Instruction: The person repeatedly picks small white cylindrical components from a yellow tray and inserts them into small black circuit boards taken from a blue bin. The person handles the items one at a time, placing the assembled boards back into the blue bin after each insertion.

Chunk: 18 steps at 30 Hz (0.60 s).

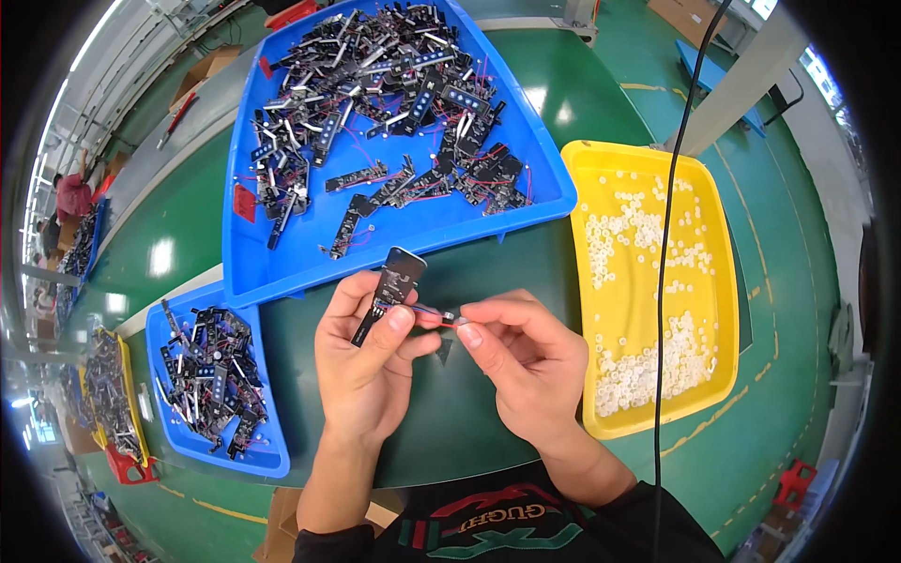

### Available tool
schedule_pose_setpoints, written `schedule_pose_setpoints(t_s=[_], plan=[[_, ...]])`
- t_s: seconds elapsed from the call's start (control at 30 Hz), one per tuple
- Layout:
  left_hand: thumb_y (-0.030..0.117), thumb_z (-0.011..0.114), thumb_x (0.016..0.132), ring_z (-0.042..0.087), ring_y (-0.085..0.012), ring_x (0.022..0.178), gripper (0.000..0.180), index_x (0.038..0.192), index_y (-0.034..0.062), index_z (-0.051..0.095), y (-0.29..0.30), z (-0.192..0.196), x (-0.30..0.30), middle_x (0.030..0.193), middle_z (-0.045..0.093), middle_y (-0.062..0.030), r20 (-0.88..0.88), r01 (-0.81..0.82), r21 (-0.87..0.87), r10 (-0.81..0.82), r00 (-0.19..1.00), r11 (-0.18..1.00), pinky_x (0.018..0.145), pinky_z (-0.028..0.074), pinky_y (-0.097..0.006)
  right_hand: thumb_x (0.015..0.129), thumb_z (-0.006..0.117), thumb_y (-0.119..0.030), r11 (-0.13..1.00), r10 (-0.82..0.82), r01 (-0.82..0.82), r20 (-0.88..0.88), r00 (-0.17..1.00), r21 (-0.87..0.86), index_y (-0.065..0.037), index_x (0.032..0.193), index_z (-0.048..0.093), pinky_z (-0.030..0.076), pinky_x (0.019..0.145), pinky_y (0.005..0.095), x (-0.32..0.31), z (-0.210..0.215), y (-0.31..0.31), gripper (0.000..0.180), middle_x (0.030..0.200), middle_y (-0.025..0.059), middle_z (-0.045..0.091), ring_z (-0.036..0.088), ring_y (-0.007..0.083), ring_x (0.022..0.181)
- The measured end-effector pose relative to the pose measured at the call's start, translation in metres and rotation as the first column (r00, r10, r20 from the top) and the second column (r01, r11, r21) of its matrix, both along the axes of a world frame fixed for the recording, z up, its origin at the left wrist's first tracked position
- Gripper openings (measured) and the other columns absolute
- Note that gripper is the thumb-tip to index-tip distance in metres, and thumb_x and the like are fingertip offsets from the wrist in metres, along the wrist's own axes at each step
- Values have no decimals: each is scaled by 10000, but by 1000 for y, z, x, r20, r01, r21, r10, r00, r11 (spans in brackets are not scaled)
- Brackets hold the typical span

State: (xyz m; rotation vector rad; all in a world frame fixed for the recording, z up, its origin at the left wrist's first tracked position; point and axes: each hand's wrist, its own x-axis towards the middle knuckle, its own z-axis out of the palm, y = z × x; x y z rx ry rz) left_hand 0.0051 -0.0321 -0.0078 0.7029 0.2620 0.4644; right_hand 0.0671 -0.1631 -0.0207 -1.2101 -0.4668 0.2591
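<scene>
One black circuit strip [389, 293] held by two hands [450, 361]; three trays [253, 272].

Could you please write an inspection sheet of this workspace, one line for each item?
Surface: dark green table, glossy, with light reflections.
Job's things: narrow black circuit board held in the left hand; its thin red wires run to a small part pinched by the right hand.
Clutter: large blue tray heaped with similar black boards; smaller blue tray at the left, also with boards; yellow tray with small white rings.
Grippers: both hands bare, fingers closed on board and wire end.
Cables: a black cable hangs across the yellow tray.
Surroundings: green floor; more trays and another person far left.
</scene>
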Motion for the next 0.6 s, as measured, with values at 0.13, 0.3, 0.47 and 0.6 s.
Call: schedule_pose_setpoints(t_s=[0.13, 0.3, 0.47, 0.6], plan=[[-59, 650, 819, 676, -235, 855, 340, 1133, -34, 522, -2, -4, 0, 967, 633, -130, -34, -3, 49, 5, 999, 999, 694, 606, -288, 861, 610, 74, 992, 103, -93, -123, 987, 85, 56, 1050, 632, 452, 639, 187, 1, 2, -6, 191, 990, 106, 616, 560, 75, 757], [-40, 689, 791, 640, -175, 795, 352, 1105, -29, 530, -3, -11, -2, 933, 631, -111, -16, 34, 73, -33, 999, 997, 645, 536, -274, 866, 601, 77, 992, 113, -107, -90, 989, 68, 63, 1082, 621, 455, 647, 191, -2, -2, -5, 218, 997, 113, 613, 563, 86, 754], [-35, 685, 797, 628, -165, 779, 294, 1042, 4, 527, -4, -12, -3, 906, 643, -110, -30, 85, 33, -84, 996, 996, 628, 498, -273, 873, 605, 54, 971, 197, -161, -207, 958, 177, 60, 1073, 624, 430, 593, 185, -3, -9, -7, 201, 988, 110, 615, 549, 78, 718], [22, 684, 795, 596, -149, 762, 310, 1058, 36, 521, -6, -5, -1, 880, 598, -74, -87, 120, 65, -114, 990, 991, 633, 483, -247, 876, 610, 34, 947, 264, -192, -279, 923, 259, 55, 1051, 628, 419, 560, 187, 0, -9, -6, 177, 996, 109, 608, 541, 76, 705]])
